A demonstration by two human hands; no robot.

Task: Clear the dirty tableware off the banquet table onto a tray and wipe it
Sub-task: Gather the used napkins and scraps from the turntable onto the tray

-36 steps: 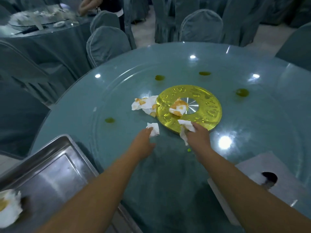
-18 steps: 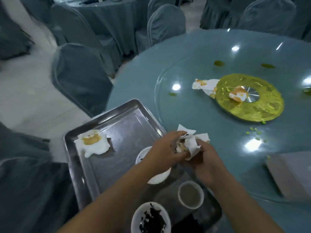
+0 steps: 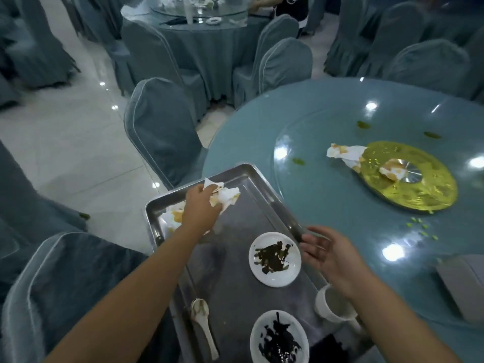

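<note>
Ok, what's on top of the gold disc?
On the gold disc, one stained napkin lies against the silver hub; a larger napkin overlaps its left rim. Whatever they cover is hidden.
</note>
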